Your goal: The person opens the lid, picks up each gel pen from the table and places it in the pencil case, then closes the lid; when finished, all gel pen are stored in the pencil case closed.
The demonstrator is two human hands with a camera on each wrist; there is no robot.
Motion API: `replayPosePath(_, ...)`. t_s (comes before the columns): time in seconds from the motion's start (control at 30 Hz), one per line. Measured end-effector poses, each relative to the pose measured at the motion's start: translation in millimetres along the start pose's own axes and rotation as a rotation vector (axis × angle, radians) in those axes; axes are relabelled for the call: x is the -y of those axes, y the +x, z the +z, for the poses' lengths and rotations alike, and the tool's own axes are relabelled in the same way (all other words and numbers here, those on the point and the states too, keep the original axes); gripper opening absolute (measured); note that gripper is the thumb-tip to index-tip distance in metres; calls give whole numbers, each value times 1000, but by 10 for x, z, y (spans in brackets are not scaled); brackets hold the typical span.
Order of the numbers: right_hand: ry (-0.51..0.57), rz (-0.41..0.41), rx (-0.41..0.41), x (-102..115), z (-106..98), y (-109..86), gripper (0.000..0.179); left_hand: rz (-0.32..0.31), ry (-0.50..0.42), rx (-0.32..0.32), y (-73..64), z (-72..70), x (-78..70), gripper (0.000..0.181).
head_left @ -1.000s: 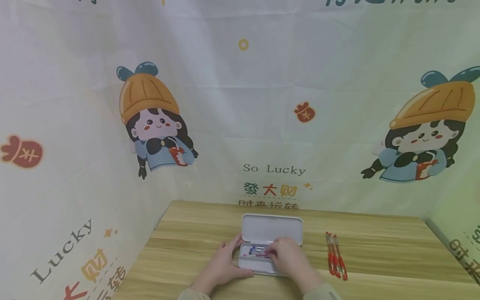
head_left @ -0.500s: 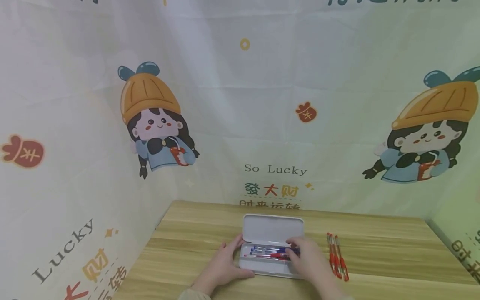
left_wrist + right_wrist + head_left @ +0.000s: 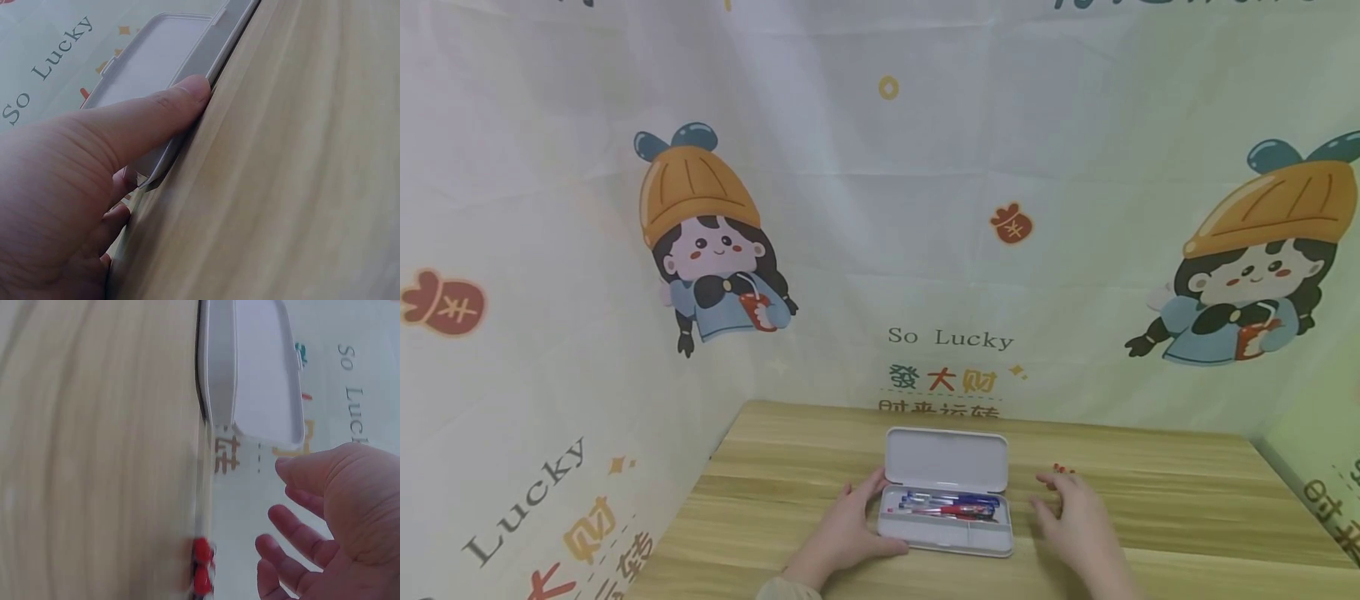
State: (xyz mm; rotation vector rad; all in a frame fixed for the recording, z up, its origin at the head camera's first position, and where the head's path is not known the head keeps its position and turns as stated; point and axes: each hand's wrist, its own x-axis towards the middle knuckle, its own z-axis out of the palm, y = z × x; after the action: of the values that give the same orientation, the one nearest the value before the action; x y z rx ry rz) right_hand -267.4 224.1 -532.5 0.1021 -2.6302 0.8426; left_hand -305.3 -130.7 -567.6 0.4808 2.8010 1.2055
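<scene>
A light grey pencil case point(image 3: 947, 460) stands on the table with its lid up. In its rear compartment lie several pens point(image 3: 955, 507), some blue and some red. My left hand point(image 3: 848, 527) grips the case at its left end, the thumb along the front wall point(image 3: 165, 109) and the other fingers round the side. To the right of the case, my right hand point(image 3: 1077, 525) hovers with relaxed, spread fingers and nothing in them. Red pens point(image 3: 1062, 469) on the table are mostly hidden behind it. Their red ends point(image 3: 202, 551) show in the right wrist view.
The wood-grain table point(image 3: 805, 454) extends to both sides of the case. A printed cloth point(image 3: 835, 250) with cartoon figures and lettering hangs behind the table and along its sides.
My right hand has let go of a red pen, now in the case, and moved right, out of the case to the red pens on the table. The left hand stays put.
</scene>
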Motion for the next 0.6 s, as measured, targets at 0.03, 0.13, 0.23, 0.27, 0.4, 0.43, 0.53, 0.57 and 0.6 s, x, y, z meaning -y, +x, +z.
replayPosePath(0.03,-4,12,-4,-21,-16,-10,41,-1,-1,-1,-4,-1,-2,131)
replayPosePath(0.13,-14,50,-1,-91,-51,-36,44,2,0,-5,-7,0,0,131)
replayPosePath(0.23,-24,87,29,-147,-89,-51,48,10,3,-8,1,4,12,131)
replayPosePath(0.27,-26,101,43,-161,-103,-50,49,12,4,-9,5,4,17,130)
replayPosePath(0.4,-54,138,90,-218,-162,-50,55,13,6,-6,9,-2,21,131)
replayPosePath(0.43,-60,148,101,-234,-173,-54,56,13,5,-4,8,-4,17,131)
replayPosePath(0.53,-79,172,124,-300,-196,-76,59,18,5,-3,8,-10,5,131)
replayPosePath(0.57,-85,179,127,-319,-201,-86,59,20,8,-4,10,-9,4,131)
replayPosePath(0.6,-91,186,131,-341,-203,-94,59,23,9,-4,13,-8,6,131)
